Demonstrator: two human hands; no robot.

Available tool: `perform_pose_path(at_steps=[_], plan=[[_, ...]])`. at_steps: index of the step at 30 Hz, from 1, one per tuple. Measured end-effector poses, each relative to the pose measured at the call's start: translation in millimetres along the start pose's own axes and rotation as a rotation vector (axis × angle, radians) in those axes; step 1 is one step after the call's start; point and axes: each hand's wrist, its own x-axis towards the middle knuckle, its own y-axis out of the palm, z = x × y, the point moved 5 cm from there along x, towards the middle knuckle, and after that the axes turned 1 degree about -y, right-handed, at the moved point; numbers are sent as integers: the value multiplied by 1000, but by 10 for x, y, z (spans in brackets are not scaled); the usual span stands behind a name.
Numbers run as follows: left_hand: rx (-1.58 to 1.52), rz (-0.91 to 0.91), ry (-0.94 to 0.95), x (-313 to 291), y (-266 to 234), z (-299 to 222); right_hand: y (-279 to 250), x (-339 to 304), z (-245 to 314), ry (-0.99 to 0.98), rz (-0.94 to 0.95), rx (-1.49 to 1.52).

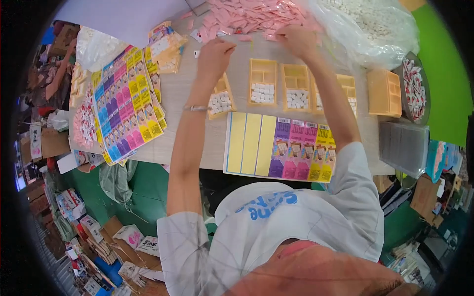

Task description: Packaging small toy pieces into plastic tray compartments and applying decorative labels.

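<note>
My left hand [215, 59] reaches over the table with its fingers curled together, above a pale yellow compartment tray [226, 81] of small white blocks. At the near edge of a heap of pink packets [256, 17], my right hand [298, 43] has its fingers closed in a pinch. Whatever either hand holds is too small or hidden to make out. Between my arms stand more pale yellow trays [262, 62], their lower compartments filled with white blocks [262, 93]. My right forearm partly covers the trays on the right. In front of my body lies a printed colour sheet [252, 148] with plain yellow strips on its left.
Stacked printed sheets [126, 106] and a clear plastic bag [101, 49] lie at the left. On the right are a large bag of white pieces [368, 29], stacked empty trays [385, 92], a dark bowl of red-and-white packets [414, 89] and a grey plastic bin [404, 145].
</note>
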Motion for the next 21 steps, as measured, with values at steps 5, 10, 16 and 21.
perform_pose_path(at_steps=[5, 10, 16, 21], plan=[[316, 70, 89, 446, 362, 107, 370, 125, 81, 78, 77, -142], [362, 117, 3, 457, 517, 86, 501, -7, -90, -6, -60, -277], [285, 19, 48, 424, 461, 106, 346, -139, -18, 1, -90, -248], [354, 120, 111, 450, 535, 25, 397, -183, -149, -12, -26, -312]])
